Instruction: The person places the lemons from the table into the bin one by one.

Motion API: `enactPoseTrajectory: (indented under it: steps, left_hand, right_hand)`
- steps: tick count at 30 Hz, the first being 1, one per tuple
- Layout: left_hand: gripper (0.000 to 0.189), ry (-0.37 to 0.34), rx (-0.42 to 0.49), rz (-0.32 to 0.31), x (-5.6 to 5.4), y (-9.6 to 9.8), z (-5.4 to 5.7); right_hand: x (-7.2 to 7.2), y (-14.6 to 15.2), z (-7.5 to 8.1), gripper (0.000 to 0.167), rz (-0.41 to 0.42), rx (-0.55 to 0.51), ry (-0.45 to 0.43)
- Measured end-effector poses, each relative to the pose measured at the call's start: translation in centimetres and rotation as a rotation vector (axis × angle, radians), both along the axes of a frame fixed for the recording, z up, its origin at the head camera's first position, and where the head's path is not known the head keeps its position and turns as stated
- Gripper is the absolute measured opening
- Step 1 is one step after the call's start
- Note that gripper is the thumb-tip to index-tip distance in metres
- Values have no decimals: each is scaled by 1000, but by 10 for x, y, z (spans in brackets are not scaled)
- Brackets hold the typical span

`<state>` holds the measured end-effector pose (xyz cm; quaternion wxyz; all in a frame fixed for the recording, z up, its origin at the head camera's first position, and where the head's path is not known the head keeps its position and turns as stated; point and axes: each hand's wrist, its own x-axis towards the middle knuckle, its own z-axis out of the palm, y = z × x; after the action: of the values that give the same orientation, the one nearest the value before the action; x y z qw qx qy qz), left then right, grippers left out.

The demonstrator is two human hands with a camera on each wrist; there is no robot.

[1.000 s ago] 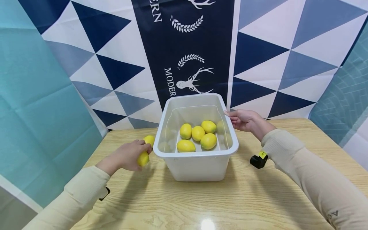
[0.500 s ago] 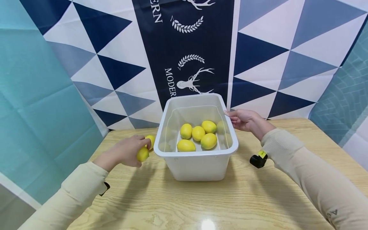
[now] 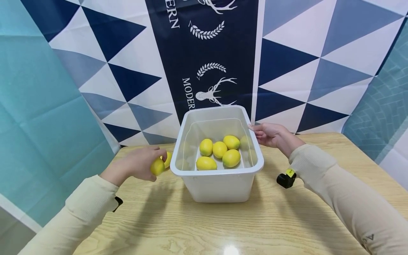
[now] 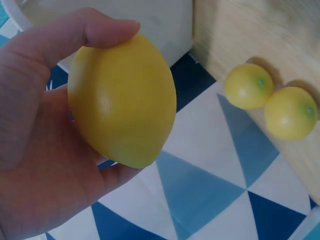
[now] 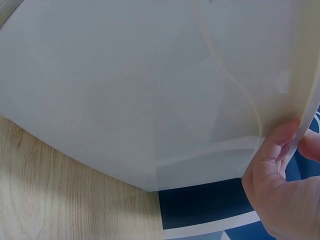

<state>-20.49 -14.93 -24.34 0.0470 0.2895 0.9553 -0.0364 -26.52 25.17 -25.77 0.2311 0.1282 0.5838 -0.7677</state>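
Observation:
My left hand (image 3: pixel 140 163) grips a yellow lemon (image 4: pixel 122 100) between thumb and fingers, left of a white plastic bin (image 3: pixel 220 186). In the left wrist view, two more lemons sit on the table beyond it, a nearer one (image 4: pixel 290 113) and one beside it (image 4: pixel 248 86). Several lemons, among them one at the front left (image 3: pixel 206 163), lie on the bin's floor. My right hand (image 3: pixel 271 134) holds the bin's right rim, thumb on one side and curled fingers on the other, as the right wrist view (image 5: pixel 285 185) also shows.
The bin stands on a wooden table (image 3: pixel 204 230) close to a patterned blue and white cloth backdrop (image 3: pixel 288 78). A teal cloth (image 3: pixel 47 117) hangs along the left side. A black wrist camera (image 3: pixel 286 180) sits under my right sleeve.
My left hand has risen slightly and shifted a little left with the lemon in its grip, away from the lemon behind it. My right hand stays on the bin's rim.

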Motion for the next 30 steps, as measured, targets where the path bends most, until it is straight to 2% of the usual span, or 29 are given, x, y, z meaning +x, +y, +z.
enactPoseTrajectory:
  steps: [6,13,24,30]
  left_hand:
    - [46,-66,5,12,3,2,11]
    - [44,-96,16,22,4,7,18]
    - [42,-191,-16,99,7,18,29]
    - [42,-196,-13,87,9,20,36]
  right_hand:
    - [-1,-3,0,18,1,-7,-1]
    - [0,-1,-1,17,2,8,3]
    - [3,3,-2,18,-18,-6,4]
    - [4,0,-2,15,-11,-24,23]
